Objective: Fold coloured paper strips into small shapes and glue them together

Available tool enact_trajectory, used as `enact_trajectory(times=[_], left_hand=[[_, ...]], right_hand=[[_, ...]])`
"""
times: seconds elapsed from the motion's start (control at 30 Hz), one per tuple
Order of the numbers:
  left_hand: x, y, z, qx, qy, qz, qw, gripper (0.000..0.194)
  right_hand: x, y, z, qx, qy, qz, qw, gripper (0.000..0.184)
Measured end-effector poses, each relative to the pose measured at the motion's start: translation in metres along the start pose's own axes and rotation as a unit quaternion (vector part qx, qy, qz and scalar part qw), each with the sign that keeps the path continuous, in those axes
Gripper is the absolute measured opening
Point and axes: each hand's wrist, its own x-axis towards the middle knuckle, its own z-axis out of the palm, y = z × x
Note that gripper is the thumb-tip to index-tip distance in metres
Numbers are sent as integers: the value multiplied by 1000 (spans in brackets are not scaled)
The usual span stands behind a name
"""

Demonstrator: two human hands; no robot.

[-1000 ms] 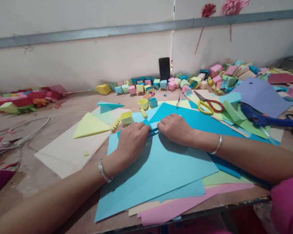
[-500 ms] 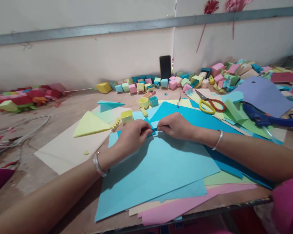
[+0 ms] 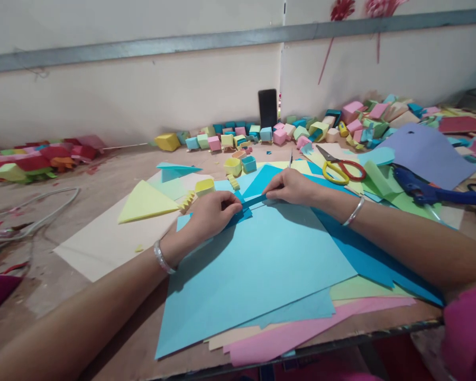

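Between my two hands stretches a narrow blue paper strip (image 3: 254,201). My left hand (image 3: 216,211) pinches its left end, where more blue paper shows under the fingers. My right hand (image 3: 287,188) pinches the other end between thumb and fingertips. Both hands are just above the far part of a light blue sheet (image 3: 254,275). A darker blue sheet (image 3: 341,248) runs beneath my right forearm. Close beyond my left hand stand a small yellow paper box (image 3: 204,187) and a pleated yellow strip (image 3: 187,201).
Scissors (image 3: 341,168) and a blue glue gun (image 3: 424,188) lie to the right. A black phone (image 3: 267,107) leans on the wall behind a row of small paper boxes (image 3: 227,141). A folded yellow paper (image 3: 145,203) lies left, near a white cable (image 3: 65,196).
My right hand has moved right and slightly up, away from my left, so more of the blue strip shows between them. The left hand has shifted slightly left.
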Motion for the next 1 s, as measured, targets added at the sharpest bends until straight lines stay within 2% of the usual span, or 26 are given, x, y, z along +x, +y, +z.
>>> enact_trajectory(times=[0.17, 0.23, 0.3, 0.4, 0.5, 0.6, 0.7, 0.77, 0.87, 1.0], left_hand=[[0, 2, -2, -51, 6, -41, 998, 26], [0, 3, -3, -63, 7, -48, 997, 27], [-1, 3, -4, -61, 9, -46, 997, 26], [-2, 3, -3, -50, -3, -42, 998, 26], [-2, 1, 0, -20, -3, -23, 1000, 25], [-4, -2, 4, 36, -1, 26, 999, 22], [-7, -4, 7, 89, -10, 84, 992, 30], [-10, -4, 7, 127, -10, 115, 985, 36], [-12, -4, 7, 169, -15, 144, 975, 38], [-11, -6, 7, 177, -15, 155, 972, 37]], right_hand=[[1, -2, -3, 158, 5, 99, 982, 17], [1, -4, -4, 189, 17, 125, 974, 17], [0, -5, -3, 178, 36, 130, 975, 17], [-2, -6, 0, 65, 78, 70, 992, 14], [-5, -7, 6, -59, 103, -4, 993, 10], [-6, -6, 12, -135, 89, -33, 986, 11], [-6, -5, 15, -197, 66, -59, 976, 14], [-8, -7, 17, -250, 65, -72, 964, 14], [-14, -14, 23, -364, 76, -93, 924, 19], [-24, -27, 37, -447, -2, -197, 873, 29]])
